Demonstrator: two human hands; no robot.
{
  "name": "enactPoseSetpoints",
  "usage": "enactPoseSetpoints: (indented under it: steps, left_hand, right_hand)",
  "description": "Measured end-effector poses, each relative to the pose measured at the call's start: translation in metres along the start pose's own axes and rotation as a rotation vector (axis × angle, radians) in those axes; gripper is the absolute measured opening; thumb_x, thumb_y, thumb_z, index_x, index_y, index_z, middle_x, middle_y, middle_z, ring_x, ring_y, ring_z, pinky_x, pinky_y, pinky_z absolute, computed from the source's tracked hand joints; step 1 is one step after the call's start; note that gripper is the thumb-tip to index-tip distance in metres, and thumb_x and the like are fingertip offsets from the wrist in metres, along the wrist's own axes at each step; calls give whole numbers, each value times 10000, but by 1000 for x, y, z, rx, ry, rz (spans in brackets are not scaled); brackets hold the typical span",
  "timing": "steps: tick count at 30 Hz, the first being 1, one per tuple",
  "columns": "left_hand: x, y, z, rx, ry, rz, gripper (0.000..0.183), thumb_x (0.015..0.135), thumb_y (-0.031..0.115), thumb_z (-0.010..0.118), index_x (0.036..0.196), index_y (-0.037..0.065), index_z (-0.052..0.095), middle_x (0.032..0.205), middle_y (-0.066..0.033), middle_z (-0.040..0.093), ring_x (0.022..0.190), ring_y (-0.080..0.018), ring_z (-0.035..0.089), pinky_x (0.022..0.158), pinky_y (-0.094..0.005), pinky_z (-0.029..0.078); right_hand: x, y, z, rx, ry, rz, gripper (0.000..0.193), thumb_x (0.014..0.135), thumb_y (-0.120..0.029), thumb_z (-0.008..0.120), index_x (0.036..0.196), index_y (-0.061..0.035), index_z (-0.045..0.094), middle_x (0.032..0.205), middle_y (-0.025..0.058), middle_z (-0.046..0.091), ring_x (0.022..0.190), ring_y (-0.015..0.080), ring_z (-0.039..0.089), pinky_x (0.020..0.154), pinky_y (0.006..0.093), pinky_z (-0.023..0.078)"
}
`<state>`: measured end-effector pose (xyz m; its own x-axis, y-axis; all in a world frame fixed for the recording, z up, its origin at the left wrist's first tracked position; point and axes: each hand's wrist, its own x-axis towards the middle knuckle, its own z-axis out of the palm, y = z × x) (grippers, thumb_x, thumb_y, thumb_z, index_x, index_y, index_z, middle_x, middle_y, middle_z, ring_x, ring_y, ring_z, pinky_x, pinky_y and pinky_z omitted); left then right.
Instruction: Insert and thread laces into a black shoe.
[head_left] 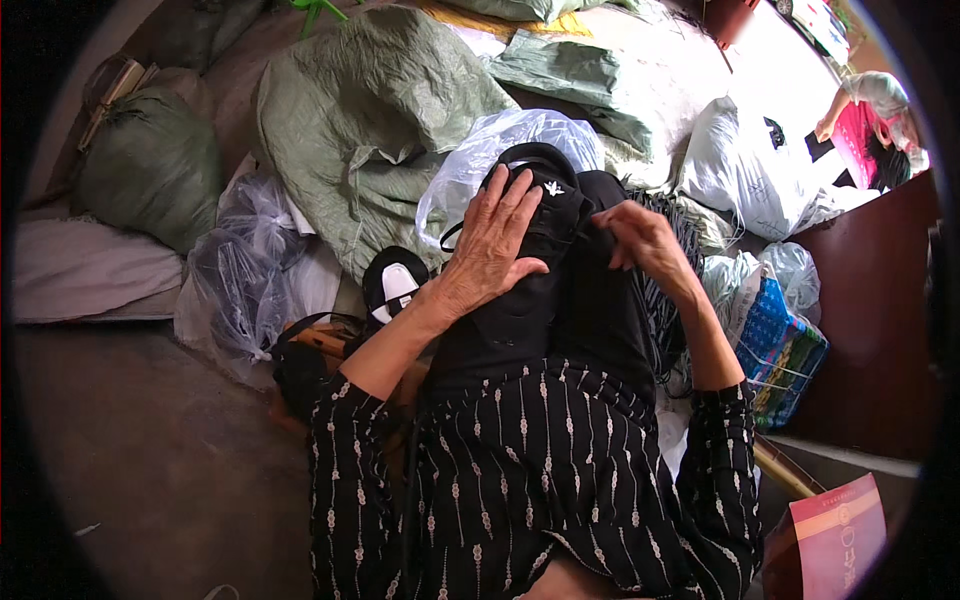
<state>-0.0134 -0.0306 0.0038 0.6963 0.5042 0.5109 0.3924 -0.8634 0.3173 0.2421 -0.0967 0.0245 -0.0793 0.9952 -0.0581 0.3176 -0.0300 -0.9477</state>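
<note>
- Through the head view, I see a black shoe (560, 222) resting on the lap (603, 310) of the person wearing my camera, toward the edge at the knees.
- The shoe looks soft and matte, all black but for a small white leaf-shaped mark on its upper; its far end curves round in a thick dark rim, and a thin black strap (449, 238) loops out on its left side. Against the black trousers I can hardly trace its near outline.
- The left hand (487, 232) lies across the shoe from the left, palm down, fingers stretched out and the thumb set wide; the shoe is beneath it, touching, with the white mark showing just right of the fingertips.
- The right hand (645, 238) is at the shoe's right side, fingers bent in toward the thumb, so narrow. I cannot tell whether it pinches anything or touches the shoe.
- A second black shoe (398, 285), with a white patch inside, sits left of the lap, near the left wrist.
- Past the knee edge I see a clear plastic bag (530, 130) and a big green sack (370, 110); along the lap's right edge hang many black cords (662, 270).
</note>
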Motion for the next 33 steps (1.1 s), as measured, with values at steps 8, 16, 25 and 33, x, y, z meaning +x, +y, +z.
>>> enactPoseSetpoints:
  steps: [8, 16, 25, 33]
  left_hand:
    - [-1, 2, 10, -6, 63, -27, 894, 615, 262, 804, 1336, 6, 342, 1436, -156, 288, 1362, -393, 187, 1060, -497, 249]
    - [13, -4, -19, 291, -48, 87, 599, 669, 250, 764, 1157, 24, 501, 1329, -127, 419, 1356, -331, 239, 1039, -544, 247]
    - [47, -20, -27, 452, -377, 286, 57, 730, 142, 605, 734, 104, 563, 781, -36, 561, 906, -218, 579, 860, -458, 365]
    - [56, -29, -27, 330, -138, 399, 130, 776, 175, 572, 661, 117, 552, 679, -42, 504, 806, -223, 502, 758, -418, 344]
  right_hand:
    - [4, -7, 8, 412, -177, 257, 180, 953, -262, 509, 972, -98, 580, 705, -13, 607, 493, 30, 488, 457, 157, 373]
    - [24, 26, -14, 1146, 65, 299, 185, 929, -199, 548, 1070, -81, 559, 724, -26, 552, 523, 46, 454, 473, 168, 378]
    - [104, 32, 7, 1218, 377, 246, 148, 945, -85, 462, 1037, 30, 479, 824, 94, 565, 671, 172, 558, 635, 249, 504]
    - [25, 17, -17, 813, 112, 6, 227, 929, -180, 545, 1058, 5, 525, 761, 48, 573, 632, 100, 547, 592, 213, 465]
